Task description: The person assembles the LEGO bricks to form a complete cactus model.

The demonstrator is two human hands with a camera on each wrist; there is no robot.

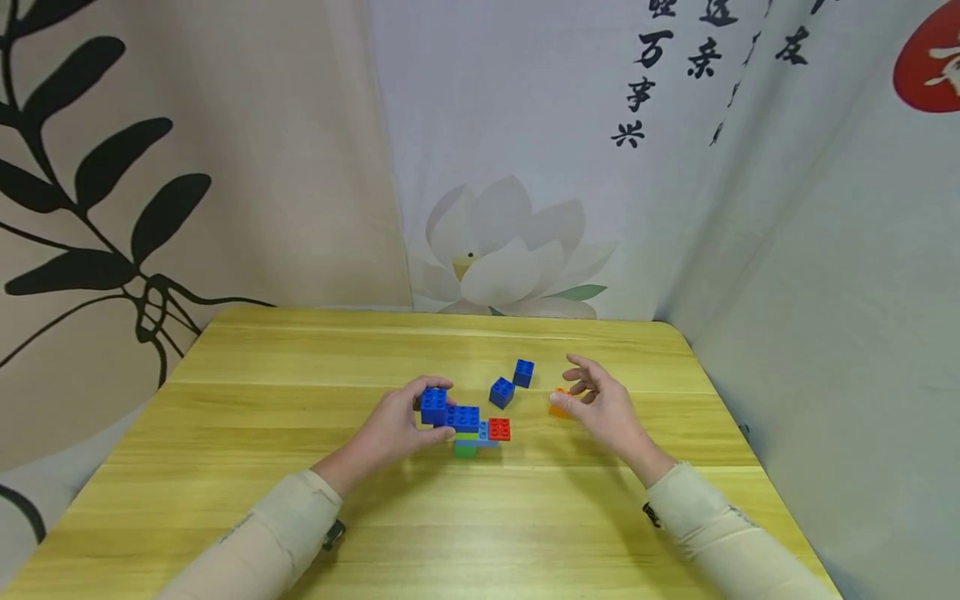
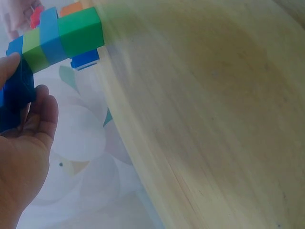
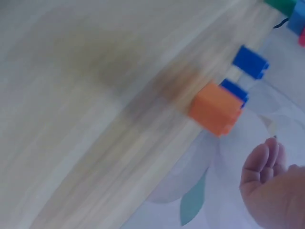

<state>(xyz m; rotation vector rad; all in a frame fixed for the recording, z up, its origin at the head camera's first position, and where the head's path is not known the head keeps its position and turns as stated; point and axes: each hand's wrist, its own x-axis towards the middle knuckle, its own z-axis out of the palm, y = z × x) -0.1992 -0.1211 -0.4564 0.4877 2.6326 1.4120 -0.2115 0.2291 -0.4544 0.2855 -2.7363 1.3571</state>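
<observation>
My left hand [image 1: 397,429] grips a joined block assembly by its blue bricks [image 1: 462,418], thumb in front and fingers behind. A raised blue brick [image 1: 433,406] is at its left end, a red brick [image 1: 499,429] at its right, and a green brick [image 2: 81,31] at the bottom, with light green and light blue pieces between. My right hand [image 1: 611,417] is beside an orange brick [image 1: 559,403], partly hidden behind the thumb in the head view. In the right wrist view, the orange brick [image 3: 216,109] stands apart from the relaxed fingers [image 3: 267,160].
Two loose blue bricks, one nearer [image 1: 502,392] and one farther back [image 1: 523,373], lie on the wooden table [image 1: 337,350] between the hands. Printed curtains [image 1: 525,167] hang behind the table's back edge and along its right side.
</observation>
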